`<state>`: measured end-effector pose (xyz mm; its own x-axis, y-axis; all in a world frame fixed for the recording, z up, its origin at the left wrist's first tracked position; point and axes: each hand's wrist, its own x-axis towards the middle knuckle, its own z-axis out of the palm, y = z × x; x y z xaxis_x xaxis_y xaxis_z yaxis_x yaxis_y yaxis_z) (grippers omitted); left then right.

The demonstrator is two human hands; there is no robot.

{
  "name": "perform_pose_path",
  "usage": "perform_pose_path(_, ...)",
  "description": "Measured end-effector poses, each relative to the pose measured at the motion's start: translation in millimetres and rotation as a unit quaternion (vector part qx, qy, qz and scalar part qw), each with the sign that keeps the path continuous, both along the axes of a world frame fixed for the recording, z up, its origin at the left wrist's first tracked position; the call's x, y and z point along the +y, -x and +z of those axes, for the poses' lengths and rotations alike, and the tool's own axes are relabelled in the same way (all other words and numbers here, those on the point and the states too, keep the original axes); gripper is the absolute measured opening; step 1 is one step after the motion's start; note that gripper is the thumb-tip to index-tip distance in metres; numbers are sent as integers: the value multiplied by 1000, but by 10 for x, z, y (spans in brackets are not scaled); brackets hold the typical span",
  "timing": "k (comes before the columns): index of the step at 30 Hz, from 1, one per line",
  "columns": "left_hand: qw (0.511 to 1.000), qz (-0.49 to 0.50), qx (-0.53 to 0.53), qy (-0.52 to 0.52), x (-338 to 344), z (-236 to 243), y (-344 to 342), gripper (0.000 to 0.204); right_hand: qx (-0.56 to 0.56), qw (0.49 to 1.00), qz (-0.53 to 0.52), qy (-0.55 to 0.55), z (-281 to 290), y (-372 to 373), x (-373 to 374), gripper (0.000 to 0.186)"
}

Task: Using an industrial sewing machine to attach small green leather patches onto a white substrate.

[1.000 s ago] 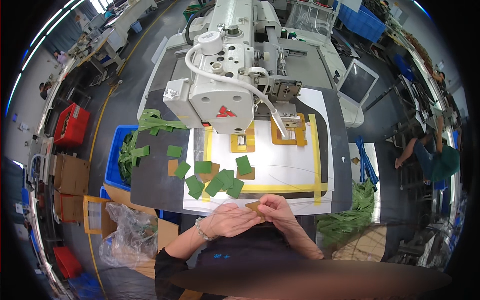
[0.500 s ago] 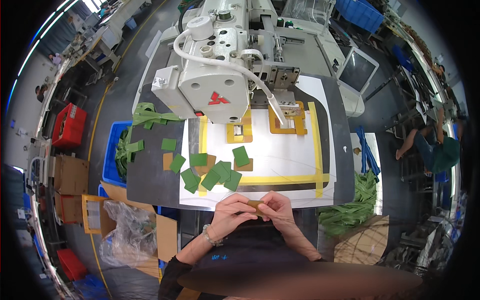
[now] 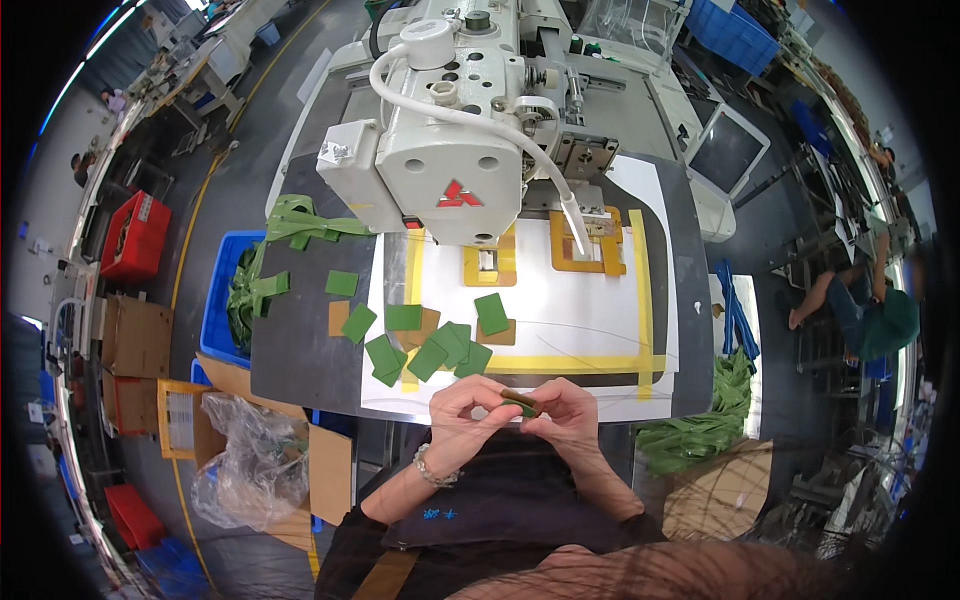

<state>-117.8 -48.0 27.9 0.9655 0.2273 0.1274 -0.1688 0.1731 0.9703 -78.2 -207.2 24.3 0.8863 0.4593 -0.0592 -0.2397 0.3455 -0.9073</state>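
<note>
Both hands pinch one small two-sided patch (image 3: pixel 519 401), brown above with green showing along its lower edge. My left hand (image 3: pixel 460 428) grips its left end, and my right hand (image 3: pixel 568 418) grips the right end. They meet just off the table's front edge. Beyond them, several green patches (image 3: pixel 450 343) lie loosely overlapped on the white sheet (image 3: pixel 560 320), a few showing brown faces. Behind stands a white industrial sewing machine (image 3: pixel 440 185). Under its head sit two amber frames, the left one (image 3: pixel 505 272) and the right one (image 3: pixel 568 264).
Green strips (image 3: pixel 300 225) lie at the table's left, above a blue bin (image 3: pixel 222 310). More green strips (image 3: pixel 705 410) are heaped at right. A screen (image 3: pixel 725 150) stands at the machine's right. An open carton with clear plastic (image 3: pixel 250 470) is at lower left. Another person (image 3: pixel 885 310) sits far right.
The held patch has tilted, so its green side now shows below the brown. My right hand's fingers have shifted around its end. The whole view has moved slightly.
</note>
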Motion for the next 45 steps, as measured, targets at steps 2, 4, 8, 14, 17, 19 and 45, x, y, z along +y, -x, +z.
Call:
perform_pose_path(2,999,12,-25,-26,-1,39,-43,12,-64,998,-7,3,-1,-33,8,16)
perform_pose_path(4,1000,16,-16,-4,3,70,-66,12,-3,1000,5,-8,54,-58,13,22)
perform_pose_path(8,1000,16,-16,-7,-5,64,-97,13,9,1000,3,-15,92,-90,22,18)
perform_pose_path(14,998,1,-19,-62,16,12,-105,15,34,999,-12,-27,82,-107,22,13)
perform_pose_path(17,998,1,-19,-60,-3,25,-112,14,35,999,-14,-24,70,-100,16,13)
perform_pose_path(19,998,33,-23,-44,-33,50,-136,14,35,999,-16,-26,75,-99,19,12)
perform_pose_path(45,994,4,-3,-105,18,175,-173,19,1,999,-35,11,79,-53,27,7)
